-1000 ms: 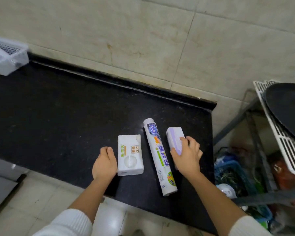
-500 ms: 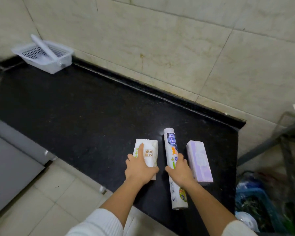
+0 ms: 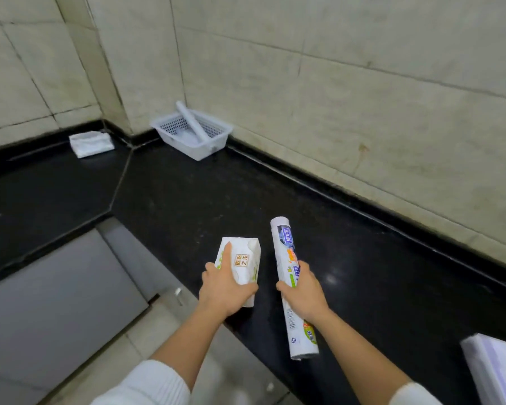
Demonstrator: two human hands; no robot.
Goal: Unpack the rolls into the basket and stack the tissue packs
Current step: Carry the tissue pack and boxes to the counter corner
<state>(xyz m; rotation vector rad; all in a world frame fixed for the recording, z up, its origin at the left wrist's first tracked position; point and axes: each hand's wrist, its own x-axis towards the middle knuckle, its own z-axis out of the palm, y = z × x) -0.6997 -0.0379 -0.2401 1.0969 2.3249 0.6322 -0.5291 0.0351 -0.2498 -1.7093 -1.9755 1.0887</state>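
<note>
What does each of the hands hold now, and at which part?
The left hand grips the white tissue pack at its near end. The right hand grips the wrapped roll around its middle.

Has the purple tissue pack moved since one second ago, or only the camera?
Cannot tell for sure. The purple tissue pack lies released on the black counter, but the camera swung left and the counter's right end, the only nearby reference, is out of frame.
</note>
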